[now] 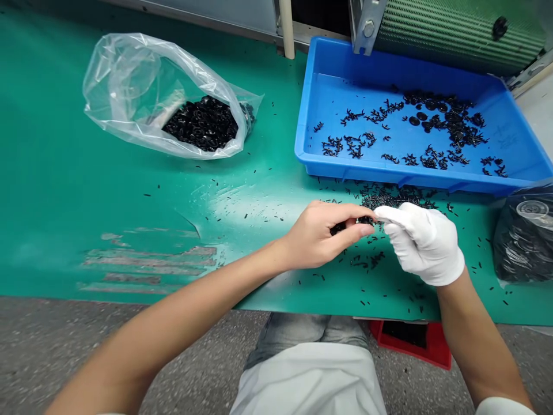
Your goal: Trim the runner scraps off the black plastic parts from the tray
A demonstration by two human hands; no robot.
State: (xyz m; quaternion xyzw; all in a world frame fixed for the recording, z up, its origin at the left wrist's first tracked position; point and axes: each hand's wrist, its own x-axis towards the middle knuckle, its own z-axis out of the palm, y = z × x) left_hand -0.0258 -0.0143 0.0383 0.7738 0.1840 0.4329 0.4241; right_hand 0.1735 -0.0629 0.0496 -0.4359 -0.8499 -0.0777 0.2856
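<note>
My bare left hand [322, 233] pinches a small black plastic part [366, 220] between thumb and forefinger, above the green table. More black pieces show inside its curled fingers. My right hand [421, 242], in a white glove, meets it from the right with thumb and forefinger pressed together at the same part. Whatever lies between the gloved fingertips is hidden. Just behind both hands spreads a pile of tiny black sticks [395, 199], and a few black scraps [374, 260] lie in front of them.
A blue tray [305, 115] holding scattered black parts stands behind my hands. At the left back lies an open clear plastic bag [125, 124] of black pieces. Another filled bag [522, 242] sits at the right. Beyond the tray slopes a green conveyor belt [453, 29]; a red bin [436, 349] is below the edge.
</note>
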